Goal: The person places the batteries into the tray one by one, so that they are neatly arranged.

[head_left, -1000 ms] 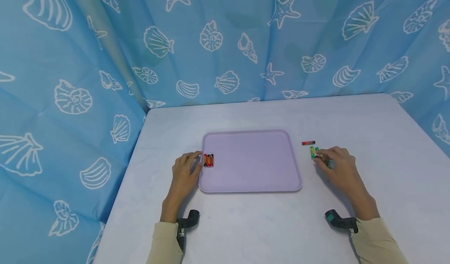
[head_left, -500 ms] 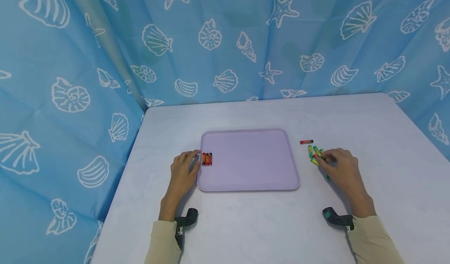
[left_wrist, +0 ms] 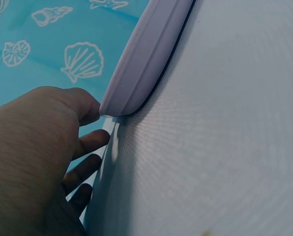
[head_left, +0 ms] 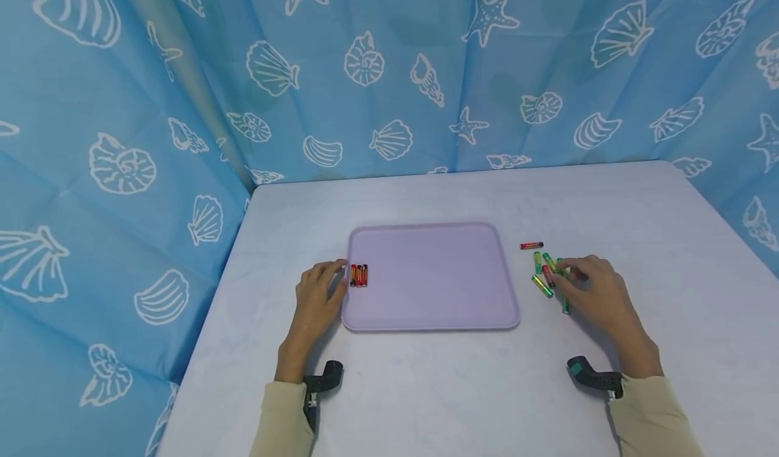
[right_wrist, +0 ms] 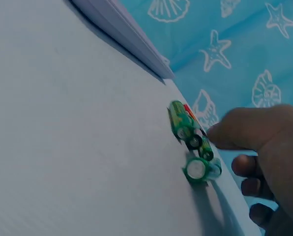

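Lilac tray (head_left: 432, 278) holds red batteries (head_left: 359, 276) — side by side

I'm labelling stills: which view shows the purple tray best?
The head view, since all four corners of the purple tray show. The left wrist and right wrist views each show only part of its side.

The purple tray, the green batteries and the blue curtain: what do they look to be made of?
The purple tray looks like matte plastic: even colour, smooth moulded rim. The green batteries seem to be metal under a glossy wrapper, judging by their bright highlights. The blue curtain is probably thin fabric, perhaps coated, since it hangs in soft folds.
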Action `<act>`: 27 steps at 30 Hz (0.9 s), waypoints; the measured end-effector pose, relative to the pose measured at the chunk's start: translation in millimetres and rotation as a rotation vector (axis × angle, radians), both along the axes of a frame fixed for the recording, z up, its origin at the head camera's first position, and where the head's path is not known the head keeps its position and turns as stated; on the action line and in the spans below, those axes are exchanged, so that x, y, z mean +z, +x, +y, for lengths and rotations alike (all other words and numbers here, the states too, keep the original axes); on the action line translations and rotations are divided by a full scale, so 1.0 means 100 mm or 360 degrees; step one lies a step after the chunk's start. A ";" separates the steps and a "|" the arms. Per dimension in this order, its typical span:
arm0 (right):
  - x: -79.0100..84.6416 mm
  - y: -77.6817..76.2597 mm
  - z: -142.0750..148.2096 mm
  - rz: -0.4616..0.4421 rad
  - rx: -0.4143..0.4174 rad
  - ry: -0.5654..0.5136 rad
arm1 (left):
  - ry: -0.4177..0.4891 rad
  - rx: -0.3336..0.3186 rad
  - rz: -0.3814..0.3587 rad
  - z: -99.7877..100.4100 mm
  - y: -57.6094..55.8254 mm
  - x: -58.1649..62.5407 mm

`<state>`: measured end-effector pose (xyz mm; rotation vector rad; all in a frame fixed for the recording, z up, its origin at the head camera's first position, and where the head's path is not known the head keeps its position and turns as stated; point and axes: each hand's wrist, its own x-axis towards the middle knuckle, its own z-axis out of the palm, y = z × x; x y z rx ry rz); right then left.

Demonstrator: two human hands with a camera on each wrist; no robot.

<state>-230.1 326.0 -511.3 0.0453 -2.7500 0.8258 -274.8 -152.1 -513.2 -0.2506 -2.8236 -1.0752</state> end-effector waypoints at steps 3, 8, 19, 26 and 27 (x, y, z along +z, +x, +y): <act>0.00 -0.02 0.07 -0.0042 0.0111 0.0049 | -0.0005 0.0003 0.0023 0.00 0.00 0.00; 0.01 -0.04 0.13 -0.0204 0.0169 0.0081 | -0.0004 0.0003 0.0038 -0.01 -0.01 -0.01; 0.07 -0.13 0.03 -0.0274 0.0216 0.0103 | 0.0001 0.0011 0.0051 -0.02 0.00 -0.01; 0.04 -0.09 -0.03 -0.0123 0.0171 0.0038 | -0.0014 0.0004 0.0004 -0.01 -0.02 -0.03; 0.04 -0.08 -0.05 -0.0092 0.0173 0.0021 | -0.0016 0.0004 0.0003 -0.01 -0.02 -0.03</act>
